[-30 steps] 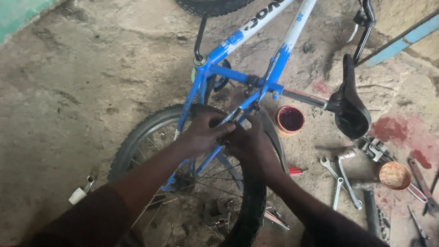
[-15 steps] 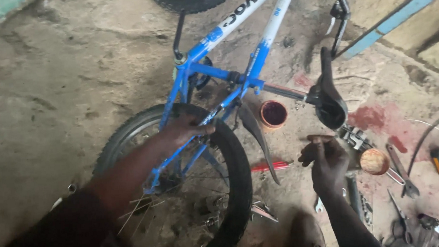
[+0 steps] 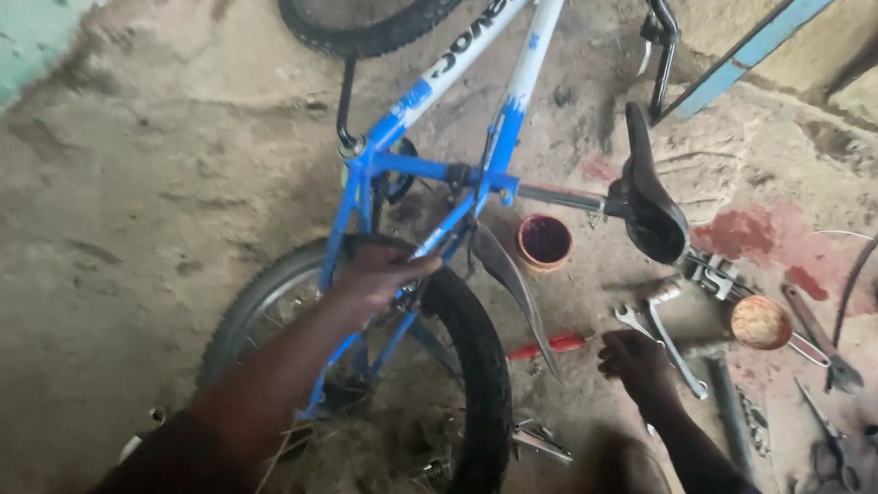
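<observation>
A blue and white bicycle frame (image 3: 471,85) lies upside down on the ground, black saddle (image 3: 651,191) to the right. My left hand (image 3: 380,275) rests on the rear wheel's tyre (image 3: 479,345) and grips the blue stay near the top of the wheel. My right hand (image 3: 637,362) is low over the ground at the right of the wheel, fingers curled, just below a silver spanner (image 3: 664,335) and next to a red-handled screwdriver (image 3: 549,347). Whether it holds anything is hidden.
A small red-brown cup (image 3: 544,241) sits by the frame. A round tin (image 3: 760,321), pliers (image 3: 814,333) and several other loose tools lie on the stained concrete at the right. A front tyre (image 3: 367,25) is at the top, a blue bar (image 3: 778,24) at the upper right.
My right hand left the wheel area, moved right, then dropped down to the ground by the spanner. My left hand stayed on the wheel and frame. The view shifted slightly.
</observation>
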